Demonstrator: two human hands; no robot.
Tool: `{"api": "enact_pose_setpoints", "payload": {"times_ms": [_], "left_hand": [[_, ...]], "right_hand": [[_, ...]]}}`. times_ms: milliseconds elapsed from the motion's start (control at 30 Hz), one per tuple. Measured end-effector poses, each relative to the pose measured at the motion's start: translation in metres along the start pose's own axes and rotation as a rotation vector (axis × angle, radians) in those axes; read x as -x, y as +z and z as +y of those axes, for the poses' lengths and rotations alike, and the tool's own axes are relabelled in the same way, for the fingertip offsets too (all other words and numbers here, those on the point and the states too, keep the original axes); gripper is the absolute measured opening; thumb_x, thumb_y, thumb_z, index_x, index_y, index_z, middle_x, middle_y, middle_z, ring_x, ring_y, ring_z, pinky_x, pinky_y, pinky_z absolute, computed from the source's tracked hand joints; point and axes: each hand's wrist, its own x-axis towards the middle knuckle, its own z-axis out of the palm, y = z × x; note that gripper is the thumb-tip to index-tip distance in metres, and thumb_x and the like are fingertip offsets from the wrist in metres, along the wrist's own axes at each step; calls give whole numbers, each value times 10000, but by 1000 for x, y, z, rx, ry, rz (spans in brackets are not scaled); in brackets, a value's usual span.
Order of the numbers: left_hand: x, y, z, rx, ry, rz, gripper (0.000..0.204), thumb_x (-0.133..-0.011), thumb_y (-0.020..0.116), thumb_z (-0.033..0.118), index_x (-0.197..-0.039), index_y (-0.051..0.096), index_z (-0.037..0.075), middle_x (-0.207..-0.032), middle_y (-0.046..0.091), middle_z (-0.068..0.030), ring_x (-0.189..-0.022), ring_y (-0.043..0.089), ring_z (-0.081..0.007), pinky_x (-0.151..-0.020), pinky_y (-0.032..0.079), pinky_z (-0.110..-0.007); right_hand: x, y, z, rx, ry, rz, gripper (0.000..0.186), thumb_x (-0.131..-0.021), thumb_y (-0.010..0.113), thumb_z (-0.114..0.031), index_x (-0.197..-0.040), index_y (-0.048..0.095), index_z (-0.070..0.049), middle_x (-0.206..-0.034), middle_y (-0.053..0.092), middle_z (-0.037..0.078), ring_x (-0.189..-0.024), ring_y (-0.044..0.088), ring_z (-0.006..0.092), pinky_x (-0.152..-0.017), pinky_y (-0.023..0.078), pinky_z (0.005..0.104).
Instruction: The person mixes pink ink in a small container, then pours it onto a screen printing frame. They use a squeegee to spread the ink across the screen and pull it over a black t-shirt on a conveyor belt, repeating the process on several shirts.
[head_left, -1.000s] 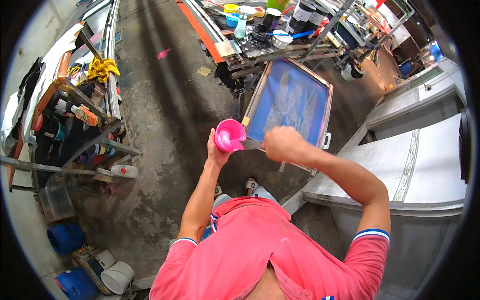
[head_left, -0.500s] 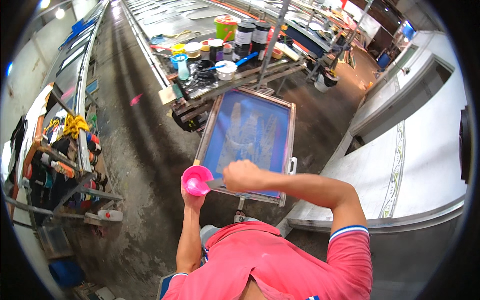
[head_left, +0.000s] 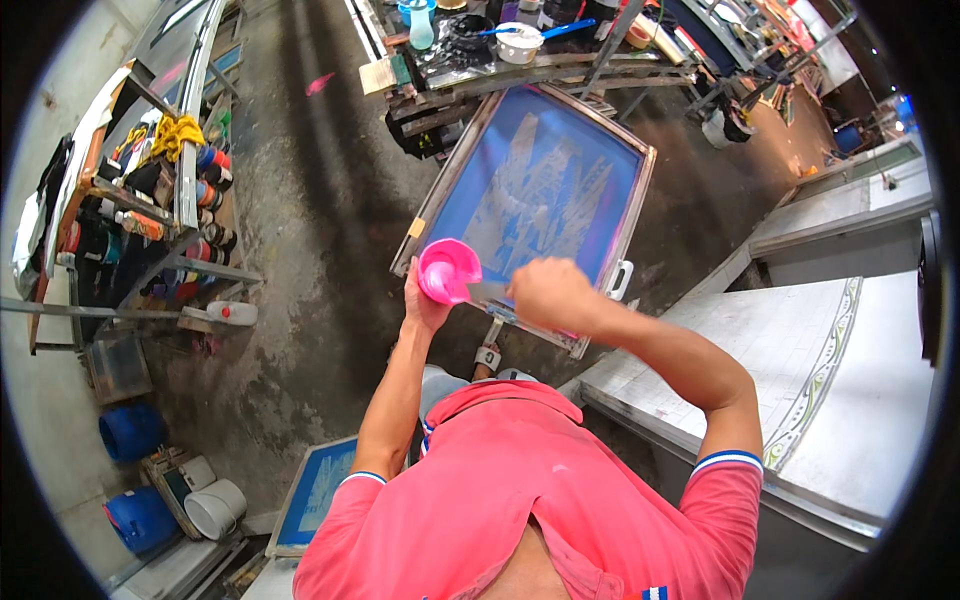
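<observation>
My left hand is wrapped round a bright pink cup with a cut-away rim and glossy pink ink inside. To the right of the cup, my right hand is closed in a fist. It grips a flat grey spatula, whose blade is hard to make out now. Both hands are above the near end of a screen printing frame. The frame has a blue mesh with a pale spiky pattern, and it leans at a slant beyond my hands.
Ahead stands a cluttered bench with a white tub and a blue-handled tool. Bottles fill a rack on the left. Blue barrels and a white bucket are lower left. A white tiled counter runs along my right.
My view has tilted down and turned left, so the bench sits higher in the picture. My right hand and the spatula have moved away from the pink cup, to the right.
</observation>
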Motion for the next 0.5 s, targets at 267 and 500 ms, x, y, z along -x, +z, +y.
{"api": "enact_pose_setpoints", "payload": {"times_ms": [267, 500], "left_hand": [[-2, -3, -14, -19, -96, 22, 569, -984, 366, 523, -1309, 510, 79, -1295, 566, -117, -1211, 527, -308, -1030, 421, -525], [-16, -5, -18, -109, -91, 21, 608, -981, 356, 528, -1325, 498, 47, -1308, 560, -155, -1202, 540, -326, -1024, 428, -519]], "right_hand": [[5, 22, 25, -117, 94, 82, 228, -791, 561, -174, -768, 702, 5, -756, 674, 240, -697, 692, 358, -639, 554, 449], [19, 33, 45, 90, -82, 415, 120, -799, 587, -142, -814, 680, -66, -806, 624, 149, -819, 642, 314, -717, 509, 444]]}}
